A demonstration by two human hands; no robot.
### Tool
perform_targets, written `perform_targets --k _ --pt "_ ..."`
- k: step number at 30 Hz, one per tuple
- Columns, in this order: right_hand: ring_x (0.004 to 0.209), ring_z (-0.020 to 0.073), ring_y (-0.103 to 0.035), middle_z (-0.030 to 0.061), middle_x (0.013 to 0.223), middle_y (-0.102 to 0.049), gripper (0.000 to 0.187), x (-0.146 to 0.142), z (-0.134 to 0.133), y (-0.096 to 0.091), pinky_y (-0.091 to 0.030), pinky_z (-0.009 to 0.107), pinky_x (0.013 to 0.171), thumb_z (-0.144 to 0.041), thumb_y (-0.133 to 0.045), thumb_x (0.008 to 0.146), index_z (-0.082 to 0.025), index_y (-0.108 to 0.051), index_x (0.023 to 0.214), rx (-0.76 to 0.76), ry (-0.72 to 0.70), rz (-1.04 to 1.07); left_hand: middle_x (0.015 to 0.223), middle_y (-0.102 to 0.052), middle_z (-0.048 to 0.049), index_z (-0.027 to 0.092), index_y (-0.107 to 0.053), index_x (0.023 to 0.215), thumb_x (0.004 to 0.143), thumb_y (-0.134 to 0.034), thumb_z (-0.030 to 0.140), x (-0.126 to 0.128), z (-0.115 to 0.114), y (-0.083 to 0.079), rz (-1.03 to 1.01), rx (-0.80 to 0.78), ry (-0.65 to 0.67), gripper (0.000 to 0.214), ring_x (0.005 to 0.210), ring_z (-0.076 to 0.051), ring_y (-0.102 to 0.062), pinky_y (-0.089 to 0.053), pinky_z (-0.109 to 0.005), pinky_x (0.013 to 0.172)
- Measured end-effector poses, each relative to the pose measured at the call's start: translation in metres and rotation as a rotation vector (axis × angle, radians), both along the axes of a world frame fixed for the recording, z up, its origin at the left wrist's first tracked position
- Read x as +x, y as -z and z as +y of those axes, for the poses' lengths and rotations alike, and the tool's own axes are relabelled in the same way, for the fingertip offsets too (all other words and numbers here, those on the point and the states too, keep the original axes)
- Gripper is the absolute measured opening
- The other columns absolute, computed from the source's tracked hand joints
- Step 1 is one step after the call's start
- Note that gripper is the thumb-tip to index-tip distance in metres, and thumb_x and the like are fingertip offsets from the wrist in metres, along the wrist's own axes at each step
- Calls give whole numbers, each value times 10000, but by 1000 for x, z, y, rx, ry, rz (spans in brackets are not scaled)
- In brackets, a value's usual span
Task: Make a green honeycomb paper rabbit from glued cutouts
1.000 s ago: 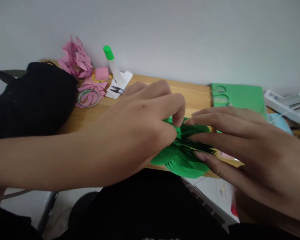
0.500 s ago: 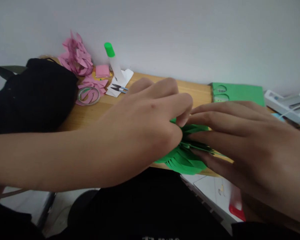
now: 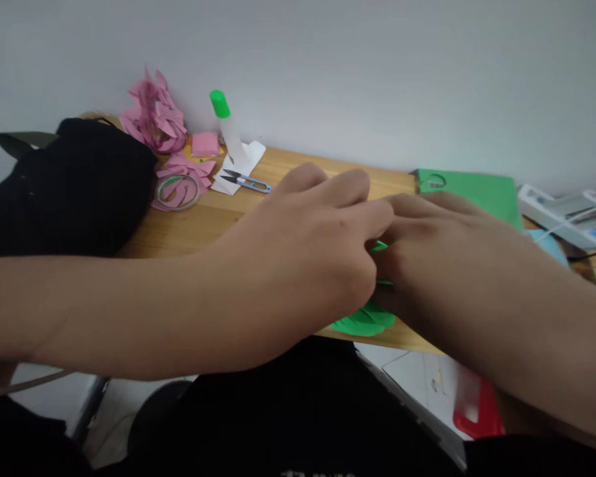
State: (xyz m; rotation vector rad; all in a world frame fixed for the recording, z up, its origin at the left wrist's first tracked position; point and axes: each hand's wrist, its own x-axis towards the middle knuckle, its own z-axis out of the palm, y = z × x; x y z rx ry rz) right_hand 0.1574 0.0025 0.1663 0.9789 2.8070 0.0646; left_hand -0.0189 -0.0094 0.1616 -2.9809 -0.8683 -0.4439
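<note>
Green cut paper (image 3: pixel 364 321) with layered, leaf-like strips lies near the table's front edge, mostly hidden beneath both hands. My left hand (image 3: pixel 327 238) curls over it from the left, its fingers closed on the paper. From the right, my right hand (image 3: pixel 431 255) bends down over the same green paper, its fingertips covered by the left hand. The two hands meet above it. Small green slivers show between them.
On the wooden table (image 3: pixel 198 228) lie thread snips (image 3: pixel 248 181), a tape roll (image 3: pixel 177 192), pink paper pieces (image 3: pixel 156 112) and a standing glue stick (image 3: pixel 228 129). A black bag (image 3: pixel 79 189) is at left. At right are a green box (image 3: pixel 476 192) and a white power strip (image 3: pixel 556 215).
My right hand has moved left and closed in against my left hand, covering more of the green paper. The snips' handles have come into view beside my left hand.
</note>
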Motion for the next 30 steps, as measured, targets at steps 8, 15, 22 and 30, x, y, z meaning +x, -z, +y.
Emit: perform_targets --k 8,15,22,30 --pt "839 205 -633 44 863 -722 155 -8 3 8 -469 339 781 -74 -567 797 -190 -669 780 -6 51 39 771 -506 1 187 -459 528 759 -450 107 4 3 -1 77 -87 -43 245 951 -217 -534 -416 -389 810" --pt "705 186 -591 60 780 -683 173 2 12 14 -429 329 719 -13 -545 717 -169 -617 700 -51 -151 75 717 -522 -15 173 -455 473 776 -490 125 4 7 -3 113 -206 -109 309 961 -244 -580 -458 -426 849" --pt "620 169 -572 35 689 -654 171 2 15 20 -409 310 652 -16 -572 697 -176 -602 644 -73 -109 105 651 -519 -28 176 -473 477 804 -564 181 3 9 1 24 -360 -134 339 861 -229 -568 -443 -412 838" --pt "677 212 -649 37 714 -698 241 -18 4 13 -512 413 787 46 -589 655 -189 -640 640 -141 22 169 745 -582 -32 190 -597 623 828 -534 192 -2 12 3 121 -337 -131 215 823 -216 -548 -431 -381 798"
